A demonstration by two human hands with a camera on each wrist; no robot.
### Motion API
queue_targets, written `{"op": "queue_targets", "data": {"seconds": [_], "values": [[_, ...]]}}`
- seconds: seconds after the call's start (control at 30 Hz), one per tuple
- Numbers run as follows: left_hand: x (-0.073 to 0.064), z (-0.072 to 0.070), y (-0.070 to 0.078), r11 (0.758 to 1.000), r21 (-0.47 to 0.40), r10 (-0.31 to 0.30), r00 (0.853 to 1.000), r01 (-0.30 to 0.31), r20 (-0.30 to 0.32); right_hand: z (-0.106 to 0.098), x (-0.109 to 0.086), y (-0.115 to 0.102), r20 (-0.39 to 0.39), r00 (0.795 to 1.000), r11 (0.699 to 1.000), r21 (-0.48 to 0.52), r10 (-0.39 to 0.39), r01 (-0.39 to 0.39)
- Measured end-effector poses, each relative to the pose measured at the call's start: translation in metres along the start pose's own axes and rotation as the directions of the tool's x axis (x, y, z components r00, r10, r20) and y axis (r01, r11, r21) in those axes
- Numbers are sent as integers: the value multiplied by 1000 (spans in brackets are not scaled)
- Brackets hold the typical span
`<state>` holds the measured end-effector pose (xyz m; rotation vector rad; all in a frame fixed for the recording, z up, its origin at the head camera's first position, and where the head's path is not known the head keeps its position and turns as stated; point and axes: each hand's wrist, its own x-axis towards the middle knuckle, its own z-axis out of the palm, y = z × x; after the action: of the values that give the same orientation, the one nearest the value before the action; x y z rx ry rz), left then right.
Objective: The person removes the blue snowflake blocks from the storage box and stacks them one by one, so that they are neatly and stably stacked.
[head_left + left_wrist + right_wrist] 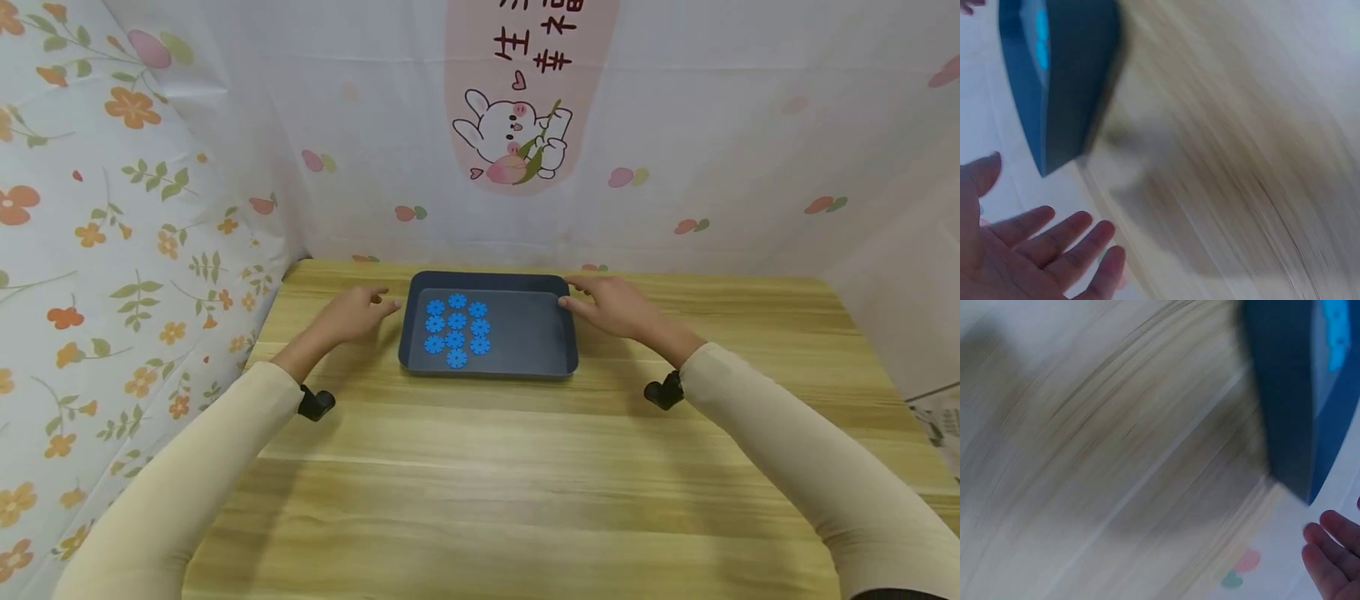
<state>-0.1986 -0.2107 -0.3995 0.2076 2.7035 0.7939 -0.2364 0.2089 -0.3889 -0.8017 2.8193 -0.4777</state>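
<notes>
A dark blue-grey rectangular tray lies near the back of the table. Several blue notched discs, flower-like in outline, lie in rows on the left half of its floor. Just left of the tray is my left hand, its fingers spread and relaxed, with a gap to the wall in the left wrist view. My right hand is at the tray's right back corner, fingertips right at the rim in the head view. In the right wrist view its fingers extend beside the tray corner. Neither hand holds anything.
The wood-grain table stretches in front of the tray. Behind it hangs a white cloth with a rabbit print, and a flowered cloth borders the left side. Each wrist carries a small black camera mount.
</notes>
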Motion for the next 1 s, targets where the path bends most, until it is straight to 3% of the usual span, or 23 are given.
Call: {"op": "queue_targets", "data": {"seconds": [0.13,0.23,0.33,0.47,0.53,0.6,0.73,0.9,1.0], "values": [[6,1,7,979,-193,-70,997,73,21,4,11,-7,-30,996,978,192,85,-77],[9,2,13,922,-354,-141,987,160,78,6,18,-11,5,988,915,375,157,-147],[10,4,17,832,-500,-205,971,239,122,9,23,-15,74,978,790,578,197,-203],[12,6,18,743,-603,-266,955,289,130,13,26,-20,177,961,599,753,214,-272],[13,7,18,708,-635,-293,946,310,136,15,26,-22,212,952,527,795,221,-300],[15,8,18,677,-655,-312,937,335,156,18,26,-24,241,944,475,818,227,-323],[17,12,18,639,-663,-342,916,390,209,25,27,-30,286,929,434,824,236,-364],[18,16,18,622,-643,-382,890,447,249,34,30,-39,313,920,429,816,237,-388],[19,19,17,613,-643,-391,884,459,258,39,33,-46,314,921,420,821,231,-386]]}}
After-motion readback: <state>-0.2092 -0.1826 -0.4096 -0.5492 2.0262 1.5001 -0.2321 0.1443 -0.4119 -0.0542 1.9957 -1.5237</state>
